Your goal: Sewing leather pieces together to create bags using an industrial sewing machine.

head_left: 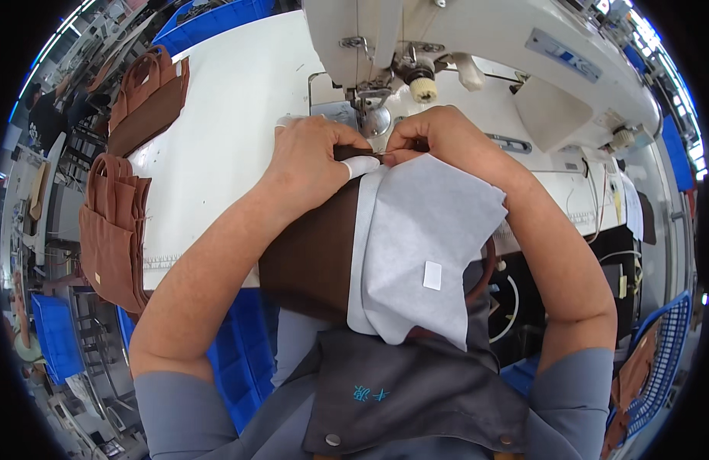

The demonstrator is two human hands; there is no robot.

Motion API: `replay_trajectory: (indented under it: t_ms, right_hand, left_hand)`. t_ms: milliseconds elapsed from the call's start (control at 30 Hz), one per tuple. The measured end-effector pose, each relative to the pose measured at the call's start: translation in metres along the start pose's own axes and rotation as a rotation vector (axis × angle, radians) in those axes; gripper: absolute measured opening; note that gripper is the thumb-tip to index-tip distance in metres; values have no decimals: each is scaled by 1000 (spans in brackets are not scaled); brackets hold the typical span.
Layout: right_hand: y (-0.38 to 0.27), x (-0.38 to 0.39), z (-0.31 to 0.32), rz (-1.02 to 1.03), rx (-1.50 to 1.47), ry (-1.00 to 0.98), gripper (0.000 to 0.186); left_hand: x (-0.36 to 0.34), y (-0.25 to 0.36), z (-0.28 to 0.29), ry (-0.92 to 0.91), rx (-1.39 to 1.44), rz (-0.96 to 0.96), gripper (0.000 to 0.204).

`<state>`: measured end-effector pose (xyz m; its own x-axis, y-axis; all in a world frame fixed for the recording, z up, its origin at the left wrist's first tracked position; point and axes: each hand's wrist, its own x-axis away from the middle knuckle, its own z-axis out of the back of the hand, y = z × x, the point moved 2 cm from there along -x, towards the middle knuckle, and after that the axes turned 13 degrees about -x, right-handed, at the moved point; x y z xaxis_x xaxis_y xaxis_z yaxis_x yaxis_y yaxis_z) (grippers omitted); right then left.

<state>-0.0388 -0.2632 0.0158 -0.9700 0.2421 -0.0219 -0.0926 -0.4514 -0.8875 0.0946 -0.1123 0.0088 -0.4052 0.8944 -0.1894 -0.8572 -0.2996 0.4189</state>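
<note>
Probably Light and Floppy: Best Pinched at the Top Edge

From the head view, we see the workpiece [393,238] in front of the sewing machine [569,92], its top edge over the white tabletop [231,100] and its lower part draping toward the apron [416,391]. Our left hand [308,157] has thumb and forefinger closed on the dark brown panel [312,257] at that edge. Our right hand [439,134] pinches just beside it, fingertips together, though we cannot tell which layers it grips. We judge the panel pliant and the pale grey sheet [431,207] thinner, quick to crease and slip. We would hold both layers near the edge, fingertips only, and support the drape against dragging.
</note>
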Motion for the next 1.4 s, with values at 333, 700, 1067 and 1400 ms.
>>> replay_trajectory:
  t_ms: [333,700,1067,1400]
  right_hand:
    - [30,-28,10,-7,-123,25,16]
    - [20,-31,8,-78,-85,15,12]
    - [25,-28,9,-294,-463,153,19]
    - [22,-38,13,-111,-49,148,21]
  left_hand:
    - [-9,-8,-12,180,-163,-74,24]
    - [17,2,-13,231,-476,-512,31]
    - [26,-5,-14,-7,-352,-355,61]
    - [18,-10,-19,15,-268,-330,55]
